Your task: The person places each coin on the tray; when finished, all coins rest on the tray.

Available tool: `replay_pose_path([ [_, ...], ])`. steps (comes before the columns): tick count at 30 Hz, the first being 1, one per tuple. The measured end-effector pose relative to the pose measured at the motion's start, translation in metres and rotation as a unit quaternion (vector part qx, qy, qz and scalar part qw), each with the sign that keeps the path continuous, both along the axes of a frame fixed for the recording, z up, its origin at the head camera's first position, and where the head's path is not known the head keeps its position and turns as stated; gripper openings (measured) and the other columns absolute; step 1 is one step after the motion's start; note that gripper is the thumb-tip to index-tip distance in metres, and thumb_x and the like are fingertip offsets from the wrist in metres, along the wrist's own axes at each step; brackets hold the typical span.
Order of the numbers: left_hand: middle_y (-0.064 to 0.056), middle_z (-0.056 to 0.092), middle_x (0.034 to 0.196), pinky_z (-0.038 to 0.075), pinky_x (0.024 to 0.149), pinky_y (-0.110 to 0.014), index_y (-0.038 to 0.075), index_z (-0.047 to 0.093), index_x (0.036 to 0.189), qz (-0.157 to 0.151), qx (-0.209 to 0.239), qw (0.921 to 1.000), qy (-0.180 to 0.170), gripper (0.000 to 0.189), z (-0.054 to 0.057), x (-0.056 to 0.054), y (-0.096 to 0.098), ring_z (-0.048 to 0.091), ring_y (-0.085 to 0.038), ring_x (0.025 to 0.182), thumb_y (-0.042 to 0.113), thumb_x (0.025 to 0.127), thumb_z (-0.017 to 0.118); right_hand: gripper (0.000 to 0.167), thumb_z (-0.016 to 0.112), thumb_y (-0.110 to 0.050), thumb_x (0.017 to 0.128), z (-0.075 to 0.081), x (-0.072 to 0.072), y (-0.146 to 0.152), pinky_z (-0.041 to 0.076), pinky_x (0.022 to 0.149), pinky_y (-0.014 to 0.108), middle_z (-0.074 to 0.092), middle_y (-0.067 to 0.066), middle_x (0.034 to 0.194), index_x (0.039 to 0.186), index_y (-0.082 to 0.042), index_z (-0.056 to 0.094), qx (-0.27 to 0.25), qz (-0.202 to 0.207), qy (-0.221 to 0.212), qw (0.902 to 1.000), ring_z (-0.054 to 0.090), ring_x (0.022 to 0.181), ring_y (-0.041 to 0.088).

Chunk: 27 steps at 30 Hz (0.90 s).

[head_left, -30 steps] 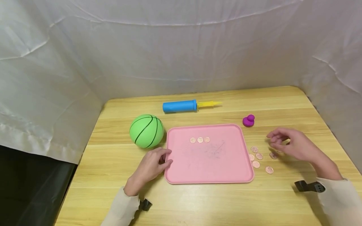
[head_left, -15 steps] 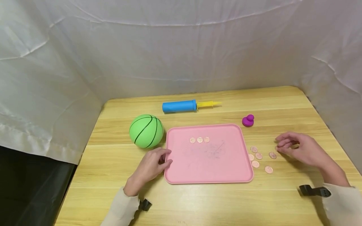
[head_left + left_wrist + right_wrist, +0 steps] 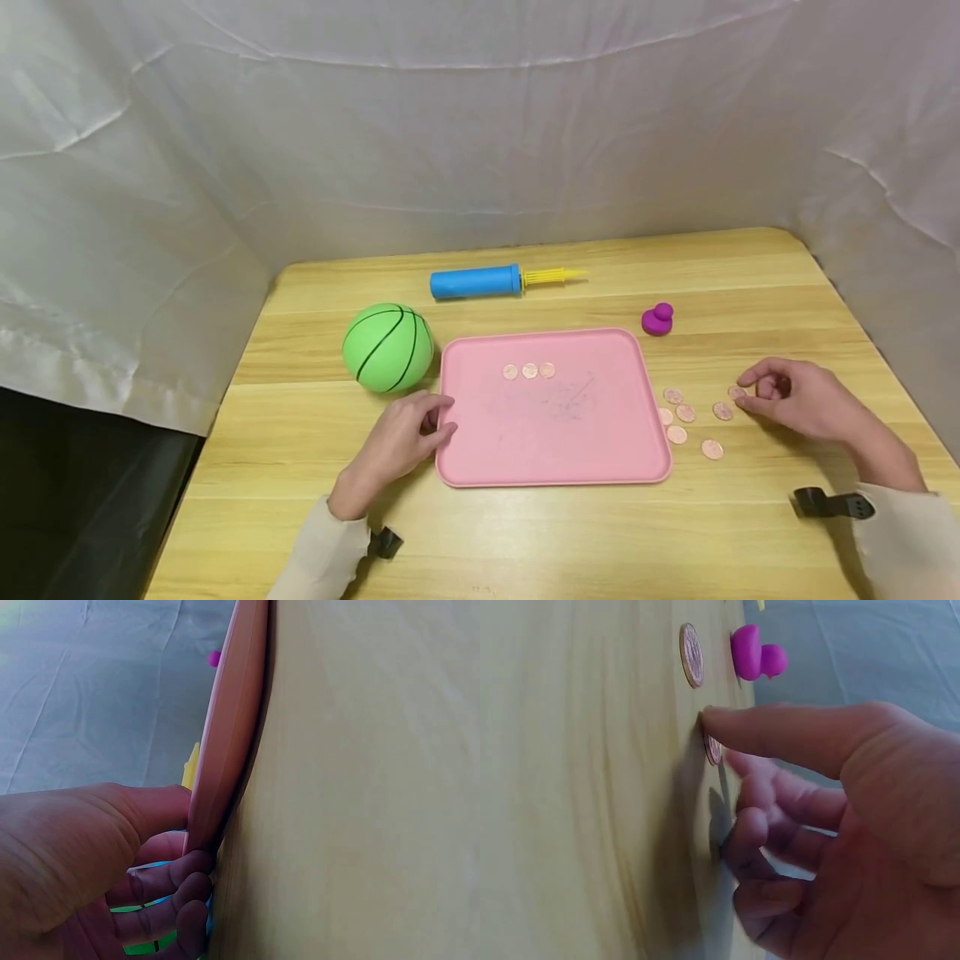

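Head view: both hands work low over a wooden table (image 3: 525, 542).
Left hand (image 3: 393, 442): thumb and curled fingers grip the near rim of the pink tray (image 3: 555, 450), which extends rightward from them.
Right hand (image 3: 806, 402): thumb and forefinger are at a coin (image 3: 735, 392) flat on the table; whether they pinch it, I cannot tell.
Other coins (image 3: 686, 412): six, left of the right hand, toward the tray.
Row of coins (image 3: 529, 371): three inside the tray, ahead and right of the left grip.
Ball (image 3: 387, 348): green, just beyond the left hand.
Pump (image 3: 476, 282): farther beyond that grip.
Toy (image 3: 657, 320): purple, beyond and left of the right hand.
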<state>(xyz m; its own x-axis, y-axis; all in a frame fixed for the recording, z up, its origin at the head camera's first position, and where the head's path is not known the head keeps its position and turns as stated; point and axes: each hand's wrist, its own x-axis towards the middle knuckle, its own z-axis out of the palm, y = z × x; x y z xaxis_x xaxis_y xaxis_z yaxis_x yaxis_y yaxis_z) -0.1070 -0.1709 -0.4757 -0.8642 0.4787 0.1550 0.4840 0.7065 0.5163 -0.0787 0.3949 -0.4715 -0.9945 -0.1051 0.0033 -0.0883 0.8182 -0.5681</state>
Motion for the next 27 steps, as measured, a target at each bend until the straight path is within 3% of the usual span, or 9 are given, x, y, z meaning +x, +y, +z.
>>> replay_pose_path([
  [5, -0.002, 0.065, 0.087, 0.05, 0.071, -0.023, -0.001, 0.078, 0.119, 0.003, 0.0, 1.0, -0.002, 0.03, -0.0001, -0.0001, 0.0009, 0.057, -0.013, 0.079, 0.009, 0.092, 0.087, 0.019, 0.084, -0.015, 0.095, 0.003, -0.0056, 0.0008, 0.038, 0.062, 0.024, 0.056, -0.001, 0.079, 0.102, -0.001, 0.074, 0.018, 0.017, -0.052, 0.9983, 0.044, 0.068, 0.001],
  [10, -0.003, 0.065, 0.087, 0.05, 0.071, -0.023, -0.001, 0.078, 0.119, -0.002, 0.001, 1.0, -0.003, 0.029, -0.0008, -0.0003, 0.0007, 0.057, -0.013, 0.079, 0.009, 0.092, 0.086, 0.029, 0.085, -0.025, 0.094, 0.003, -0.0081, -0.0043, 0.034, 0.064, 0.026, 0.05, -0.001, 0.077, 0.101, -0.002, 0.069, 0.041, 0.009, -0.081, 0.9959, 0.042, 0.068, 0.005],
  [16, -0.003, 0.065, 0.086, 0.05, 0.071, -0.024, 0.0, 0.078, 0.118, -0.003, 0.002, 1.0, 0.005, 0.029, -0.0003, -0.0022, 0.0005, 0.057, -0.013, 0.079, 0.009, 0.092, 0.086, 0.032, 0.086, -0.025, 0.093, 0.0028, -0.0071, -0.007, 0.033, 0.063, 0.026, 0.047, -0.001, 0.076, 0.102, -0.001, 0.067, 0.048, 0.011, -0.072, 0.9962, 0.04, 0.067, 0.007],
  [20, -0.003, 0.065, 0.087, 0.05, 0.071, -0.024, 0.0, 0.078, 0.119, -0.004, 0.001, 1.0, 0.004, 0.029, -0.0002, -0.002, 0.0001, 0.057, -0.013, 0.079, 0.009, 0.093, 0.086, 0.029, 0.086, -0.023, 0.092, 0.0028, -0.0079, -0.0079, 0.034, 0.064, 0.025, 0.048, -0.002, 0.075, 0.093, -0.006, 0.063, 0.046, 0.021, -0.06, 0.9969, 0.041, 0.067, 0.005],
  [23, -0.003, 0.065, 0.087, 0.05, 0.071, -0.024, 0.0, 0.078, 0.119, -0.003, 0.0, 1.0, 0.001, 0.029, -0.0003, -0.0014, -0.0002, 0.057, -0.014, 0.079, 0.009, 0.093, 0.086, 0.032, 0.086, -0.019, 0.092, 0.0003, -0.0082, -0.0086, 0.034, 0.065, 0.024, 0.049, -0.005, 0.074, 0.084, -0.012, 0.056, 0.036, 0.039, -0.044, 0.9976, 0.042, 0.068, 0.002],
  [27, -0.004, 0.066, 0.087, 0.05, 0.071, -0.025, -0.001, 0.078, 0.118, -0.001, 0.0, 1.0, 0.002, 0.029, -0.0003, -0.0009, -0.0004, 0.057, -0.014, 0.079, 0.009, 0.092, 0.086, 0.028, 0.086, -0.008, 0.091, -0.0032, -0.0072, -0.0068, 0.037, 0.062, 0.022, 0.053, -0.009, 0.076, 0.084, -0.014, 0.06, 0.014, 0.072, -0.006, 0.9973, 0.044, 0.069, -0.002],
])
